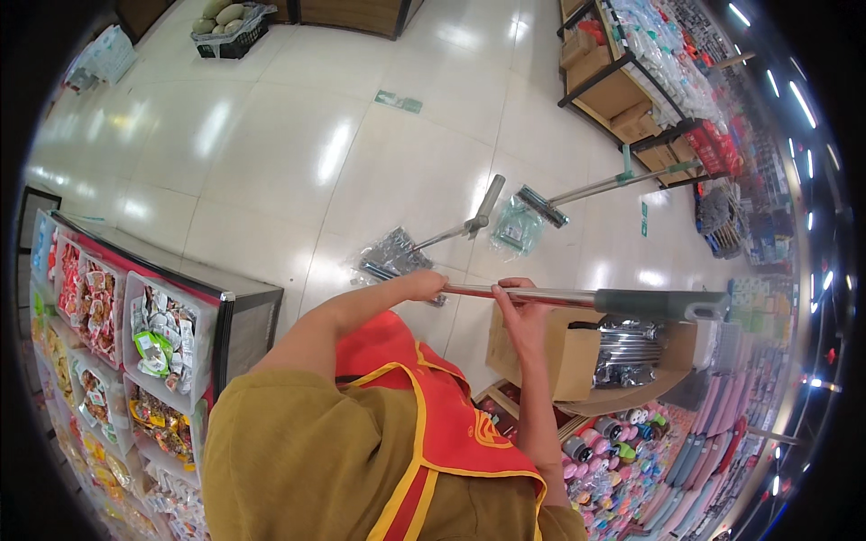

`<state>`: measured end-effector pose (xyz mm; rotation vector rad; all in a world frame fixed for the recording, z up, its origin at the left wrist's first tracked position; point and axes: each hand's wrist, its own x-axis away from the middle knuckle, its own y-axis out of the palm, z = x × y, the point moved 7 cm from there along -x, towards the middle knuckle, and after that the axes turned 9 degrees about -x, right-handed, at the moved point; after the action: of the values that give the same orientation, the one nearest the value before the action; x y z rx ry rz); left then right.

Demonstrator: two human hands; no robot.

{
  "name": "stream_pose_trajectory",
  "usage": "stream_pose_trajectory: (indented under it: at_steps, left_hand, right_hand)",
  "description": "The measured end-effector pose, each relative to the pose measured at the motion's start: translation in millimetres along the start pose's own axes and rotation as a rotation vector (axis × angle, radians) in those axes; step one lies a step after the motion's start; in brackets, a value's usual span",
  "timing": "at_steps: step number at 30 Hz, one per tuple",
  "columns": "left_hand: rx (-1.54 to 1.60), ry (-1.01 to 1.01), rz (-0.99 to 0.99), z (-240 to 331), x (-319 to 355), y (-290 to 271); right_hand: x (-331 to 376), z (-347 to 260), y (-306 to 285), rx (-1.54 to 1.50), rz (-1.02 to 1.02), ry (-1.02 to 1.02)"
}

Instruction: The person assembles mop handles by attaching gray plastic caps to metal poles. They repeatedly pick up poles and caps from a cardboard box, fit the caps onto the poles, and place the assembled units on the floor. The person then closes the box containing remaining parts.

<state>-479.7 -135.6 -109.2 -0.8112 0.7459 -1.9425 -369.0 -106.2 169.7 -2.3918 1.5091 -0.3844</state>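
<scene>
I hold a silver mop pole [568, 296] crosswise in front of me; its thick dark green grip [649, 305] points to the right and ends in a hanging hole. My left hand [428, 286] is closed round the pole's left end. My right hand [521, 303] pinches it farther along, thumb and fingers about the metal. Just beyond my left hand a mop head wrapped in clear plastic [399, 254] lies on the floor, with a short pole and grey-green handle [488, 203]. A second plastic-wrapped mop [523, 225] lies right of it, its long pole [600, 187] stretching to the right.
An open cardboard box [570, 361] of metal poles stands below my right hand. Bins of wrapped snacks [162, 338] line the left. Colourful goods [595, 455] fill the lower right. A shelf rack [613, 86] stands far right; a black crate [231, 43] of melons sits far left.
</scene>
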Motion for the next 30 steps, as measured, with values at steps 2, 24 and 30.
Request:
stream_pose_trajectory:
  at_steps: [2,24,30]
  left_hand:
    - [0.012,-0.041,-0.037,-18.0,-5.2,1.4]
    - [0.105,-0.029,0.155,-86.3,-49.5,-132.8]
    - [0.136,0.021,0.126,-79.8,-61.2,-126.5]
  right_hand:
    - [-8.7,8.6,10.5,-0.158,-0.025,0.073]
    - [-98.1,69.4,26.8,0.043,0.108,0.002]
    - [-110.1,89.0,35.3,0.031,0.116,0.0]
